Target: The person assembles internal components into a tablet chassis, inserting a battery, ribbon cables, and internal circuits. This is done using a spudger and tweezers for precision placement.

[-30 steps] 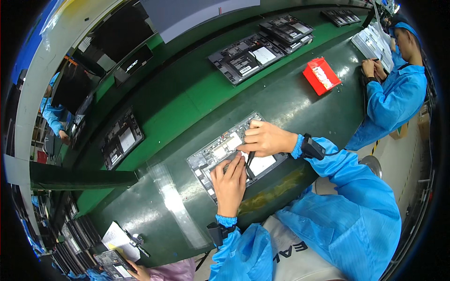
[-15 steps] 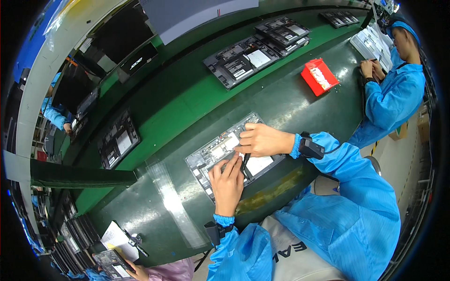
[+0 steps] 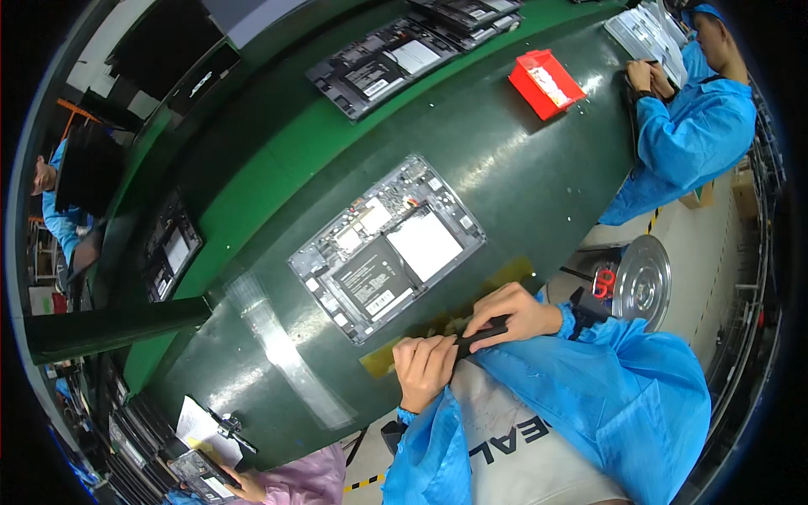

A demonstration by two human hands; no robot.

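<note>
An opened laptop base [image 3: 358,220] lies on the green bench in front of me. Its circuit board is exposed along the far side, with a black battery [image 3: 370,278] and a white rectangular panel [image 3: 425,242] nearer me. Both hands are drawn back to the bench's near edge, close to my body and apart from the laptop. My right hand [image 3: 513,313] grips a slim black tool [image 3: 486,334], whose exact kind I cannot make out. Curled fingers of my left hand [image 3: 423,366] close on the tool's other end, partly hiding it.
A red bin [image 3: 547,84] with small white pieces stands at the far right. More opened laptop bases [image 3: 383,67] rest on the raised green strip behind. A clear tape strip [image 3: 282,345] runs across the bench at left. Co-workers sit at right and lower left.
Both hands have left the laptop and come back toward my body, with the black tool now between them. The laptop's board and battery are uncovered. My view has shifted.
</note>
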